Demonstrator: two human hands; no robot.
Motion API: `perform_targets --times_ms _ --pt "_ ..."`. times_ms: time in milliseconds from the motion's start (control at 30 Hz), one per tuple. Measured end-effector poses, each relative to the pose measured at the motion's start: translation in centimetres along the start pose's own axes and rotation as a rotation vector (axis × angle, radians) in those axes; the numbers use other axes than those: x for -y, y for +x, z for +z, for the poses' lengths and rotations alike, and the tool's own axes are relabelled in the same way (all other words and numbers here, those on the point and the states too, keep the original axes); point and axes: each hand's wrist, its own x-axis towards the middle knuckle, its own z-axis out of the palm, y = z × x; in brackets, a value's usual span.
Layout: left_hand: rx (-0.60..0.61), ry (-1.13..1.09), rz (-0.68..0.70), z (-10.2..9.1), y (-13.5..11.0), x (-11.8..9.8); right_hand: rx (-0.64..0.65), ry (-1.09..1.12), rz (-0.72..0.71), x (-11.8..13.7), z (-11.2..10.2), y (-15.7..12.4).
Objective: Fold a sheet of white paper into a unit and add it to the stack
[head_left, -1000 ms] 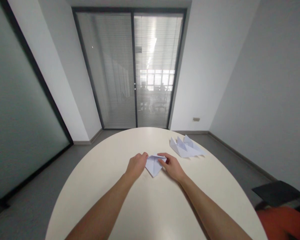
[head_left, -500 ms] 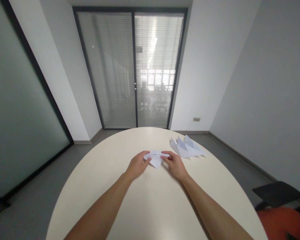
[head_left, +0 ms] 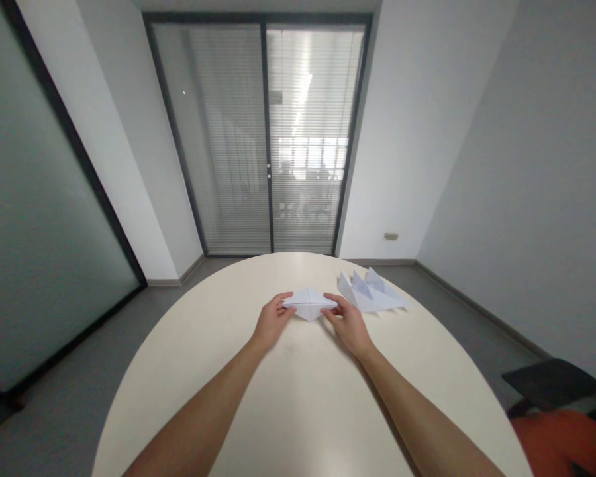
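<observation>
A white folded paper [head_left: 310, 306], diamond-like with a crease across its middle, is held over the round table between both hands. My left hand [head_left: 273, 319] pinches its left corner, thumb at the near side and fingers at the far side. My right hand [head_left: 346, 322] grips the right corner in the same manner. Just beyond my right hand, several folded paper boats [head_left: 375, 298] stand close together, their peaks pointing up.
The round cream table [head_left: 298, 397] fills the middle. A chair with an orange seat [head_left: 563, 440] and black armrest [head_left: 553, 384] stands at the lower right. Past the table's far edge is a glass partition with blinds [head_left: 302, 199].
The folded paper has opened out at its far side and its near point has drawn up, giving a flatter diamond. My left hand has shifted slightly away from me.
</observation>
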Motion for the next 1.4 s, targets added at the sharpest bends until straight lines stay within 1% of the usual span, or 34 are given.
perform_targets --times_ms 100,167,300,400,467,533,600,667,800,900,1033,1100,1200,1300,1400 --pt "-0.018 0.158 0.080 -0.2 -0.2 -0.1 -0.013 -0.041 0.018 0.0 -0.3 0.1" --pt "-0.022 0.275 0.152 -0.3 -0.3 -0.4 -0.018 -0.088 0.005 0.2 -0.5 0.1" --pt "-0.060 0.450 0.279 -0.8 -0.5 -0.8 -0.036 -0.146 -0.109 0.6 -0.7 0.2" --pt "-0.083 0.545 0.303 -1.0 -0.6 -1.0 -0.018 -0.192 -0.172 0.7 -0.7 0.1" --pt "-0.063 0.611 0.295 -1.0 -0.7 -1.0 0.026 -0.253 -0.155 0.7 -0.8 0.0" --pt "-0.014 0.679 0.290 -0.9 -0.8 -1.2 0.102 -0.326 -0.155 0.8 -0.9 -0.2" --pt "0.042 0.738 0.290 -0.7 -1.0 -1.4 0.173 -0.379 -0.201 1.0 -0.8 -0.4" --pt "0.107 0.777 0.285 -0.6 -1.2 -1.7 0.212 -0.403 -0.252 1.2 -0.6 -0.6" --pt "0.212 0.817 0.301 -0.2 -1.5 -2.1 0.274 -0.401 -0.278 1.5 -0.3 -0.8" --pt "0.218 0.827 0.316 0.0 -1.7 -2.2 0.331 -0.392 -0.273 1.6 -0.3 -0.8" --pt "0.227 0.802 0.277 0.0 -1.7 -1.8 0.375 -0.394 -0.285 1.8 -0.4 -0.8" --pt "0.247 0.774 0.270 -0.1 -1.5 -1.5 0.359 -0.398 -0.263 1.8 -0.4 -0.9" --pt "0.280 0.717 0.271 -0.2 -1.3 -1.0 0.292 -0.422 -0.221 1.7 -0.2 -1.0" --pt "0.287 0.681 0.264 -0.3 -1.1 -0.7 0.233 -0.450 -0.187 1.6 0.0 -1.1" --pt "0.269 0.685 0.243 -0.2 -1.2 -0.5 0.233 -0.407 -0.147 1.4 0.0 -1.0"
